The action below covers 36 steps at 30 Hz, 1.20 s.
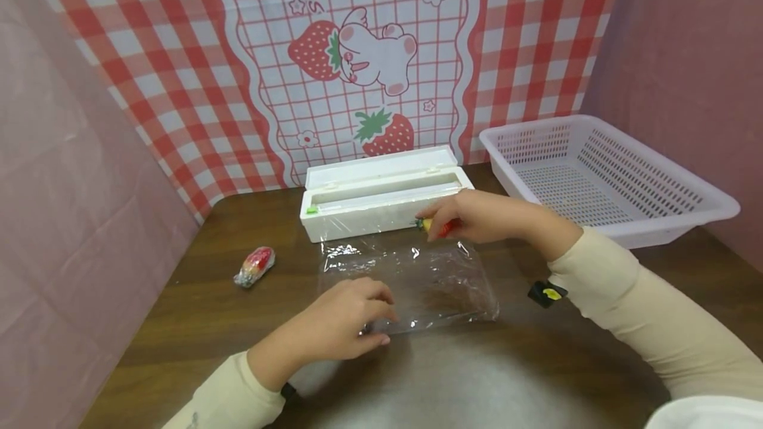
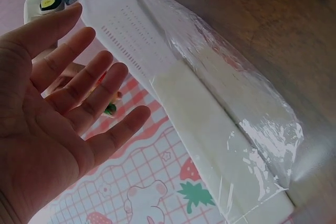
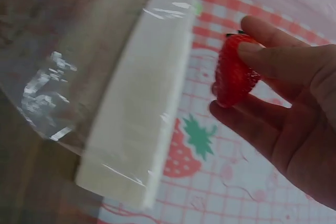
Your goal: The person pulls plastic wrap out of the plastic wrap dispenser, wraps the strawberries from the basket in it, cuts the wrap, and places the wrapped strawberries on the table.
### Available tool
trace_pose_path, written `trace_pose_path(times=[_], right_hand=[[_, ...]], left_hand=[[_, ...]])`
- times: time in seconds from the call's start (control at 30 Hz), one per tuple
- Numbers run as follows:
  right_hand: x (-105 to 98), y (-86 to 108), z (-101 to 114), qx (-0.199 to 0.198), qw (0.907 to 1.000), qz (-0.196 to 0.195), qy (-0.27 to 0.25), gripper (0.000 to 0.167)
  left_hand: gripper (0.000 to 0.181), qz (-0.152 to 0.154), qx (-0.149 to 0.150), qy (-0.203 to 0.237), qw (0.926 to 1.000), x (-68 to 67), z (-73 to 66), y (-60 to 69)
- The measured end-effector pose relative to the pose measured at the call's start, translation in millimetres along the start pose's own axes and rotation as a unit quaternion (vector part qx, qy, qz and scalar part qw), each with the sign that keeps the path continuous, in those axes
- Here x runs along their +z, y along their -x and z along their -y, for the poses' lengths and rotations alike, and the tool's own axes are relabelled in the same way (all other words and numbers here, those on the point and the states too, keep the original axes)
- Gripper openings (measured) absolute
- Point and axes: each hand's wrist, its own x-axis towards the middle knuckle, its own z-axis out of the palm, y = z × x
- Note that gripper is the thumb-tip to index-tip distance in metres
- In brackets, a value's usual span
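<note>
Red and yellow, a wrapped piece (image 1: 254, 267) lies on the bench (image 1: 197, 323) at 9 o'clock of the clear film (image 1: 417, 283); at 8 o'clock, the left hand (image 1: 346, 320), fingers relaxed, holds nothing. At 1 o'clock, the strawberry (image 3: 236, 77) is pinched by the right hand (image 1: 479, 216), long axis roughly 9-to-3 o'clock, leafy end toward 9. Step in hand, presumably: bringing the strawberry to the film; the next move likely calls for lowering and releasing it there.
</note>
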Motion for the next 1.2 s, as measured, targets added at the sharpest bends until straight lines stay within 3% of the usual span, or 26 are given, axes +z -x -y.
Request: trace_pose_path(times=[0.13,0.37,0.57,0.87,1.2], right_hand=[[17.4,-9.7,-0.4,-0.013,0.9999,0.007,0.003,0.025],[43.4,-30.3,6.6,-0.058,0.9961,0.065,-0.001,0.038],[67.7,-44.0,10.5,-0.033,0.9949,0.094,0.017,0.061],[85.6,-49.2,12.7,-0.036,0.9928,0.113,0.016,0.038],[90.5,-46.2,10.6,-0.049,0.9927,0.106,0.030,0.038]], left_hand=[[0.022,0.008,-0.005,0.005,0.9999,-0.2,0.4,-0.1],[0.021,0.021,-0.013,0.011,0.9996,-0.9,0.5,0.0],[0.022,0.027,-0.019,0.011,0.9994,-0.4,1.2,1.5],[0.022,0.020,-0.019,0.015,0.9995,1.3,2.7,2.3],[0.022,0.027,-0.026,0.017,0.9992,1.8,2.0,2.8]])
